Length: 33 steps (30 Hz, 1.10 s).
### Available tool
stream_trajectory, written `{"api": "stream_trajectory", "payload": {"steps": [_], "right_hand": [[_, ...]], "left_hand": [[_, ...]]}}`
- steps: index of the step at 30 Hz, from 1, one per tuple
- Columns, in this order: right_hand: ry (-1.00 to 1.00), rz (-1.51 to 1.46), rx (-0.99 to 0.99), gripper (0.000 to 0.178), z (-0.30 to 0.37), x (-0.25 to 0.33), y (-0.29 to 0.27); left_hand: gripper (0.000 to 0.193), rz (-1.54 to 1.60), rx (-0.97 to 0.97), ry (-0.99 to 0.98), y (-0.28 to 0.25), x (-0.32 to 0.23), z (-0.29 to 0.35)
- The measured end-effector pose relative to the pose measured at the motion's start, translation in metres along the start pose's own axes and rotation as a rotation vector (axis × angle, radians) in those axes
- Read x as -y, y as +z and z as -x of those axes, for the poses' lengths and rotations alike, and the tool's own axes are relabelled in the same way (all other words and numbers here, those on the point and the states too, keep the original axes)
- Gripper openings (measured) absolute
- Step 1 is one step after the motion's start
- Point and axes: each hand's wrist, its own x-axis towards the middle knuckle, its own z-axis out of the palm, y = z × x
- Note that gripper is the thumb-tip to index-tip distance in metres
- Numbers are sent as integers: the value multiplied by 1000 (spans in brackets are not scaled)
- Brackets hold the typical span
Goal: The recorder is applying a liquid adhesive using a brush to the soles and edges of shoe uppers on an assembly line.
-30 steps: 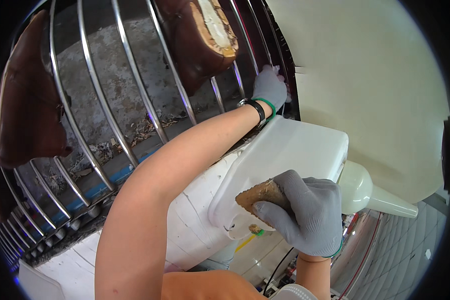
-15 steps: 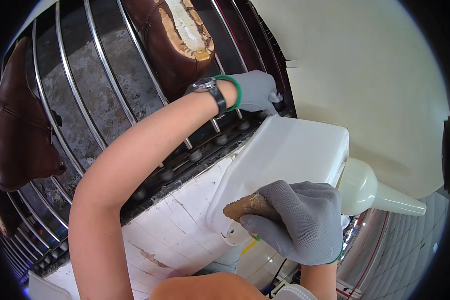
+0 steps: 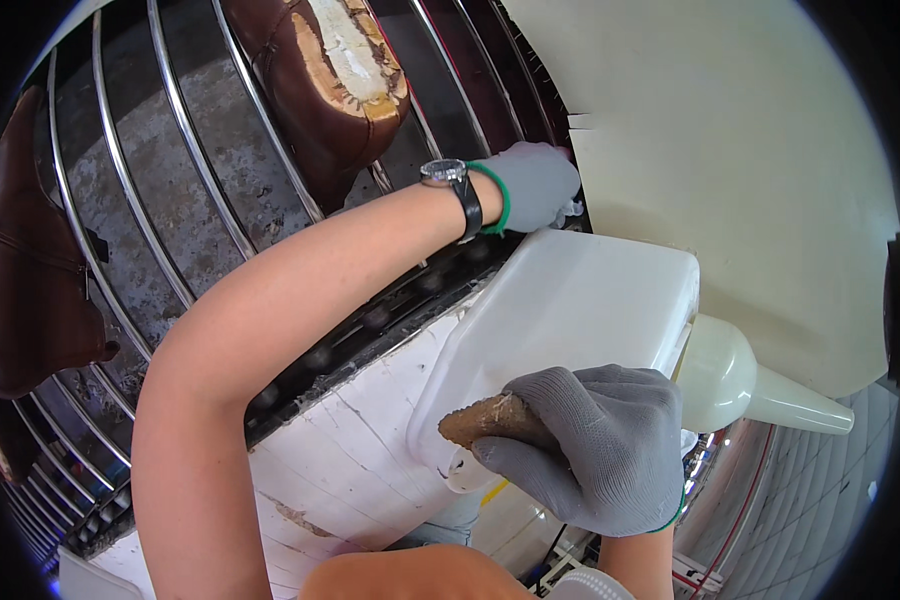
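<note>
My left hand, in a grey glove with a green cuff, reaches over the dark rail at the end of the metal bars, above the far corner of a white plastic container. Its fingers are mostly hidden behind the back of the hand. A small whitish scrap shows beside it. My right hand, also gloved in grey, is closed around a rough brown piece with ragged edges, in front of the container. I cannot tell what kind of thing that piece is.
A brown boot lies with its pale, unfinished underside showing on the metal bars. Another brown boot stands at far left. A pale funnel-shaped part sticks out right of the container. A cream panel rises beyond.
My left hand has moved a little right along the rail, its fingers turning further out of sight. Both boots have shifted slightly left in view. My right hand keeps its hold on the brown piece.
</note>
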Motion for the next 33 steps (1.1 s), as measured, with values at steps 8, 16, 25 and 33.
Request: {"api": "stream_trajectory", "payload": {"steps": [8,16,25,33], "right_hand": [[30,20,14,20,-1,1,0],[27,19,2,21,2,-2,1],[-8,11,30,22,1,-4,-1],[3,24,25,23,2,-2,-1]], "left_hand": [[21,-248,-137,36,11,1,10],[26,-495,-221,-69,11,2,13],[18,180,-343,-62,0,17,44],[22,550,55,-243,-12,-4,39]]}}
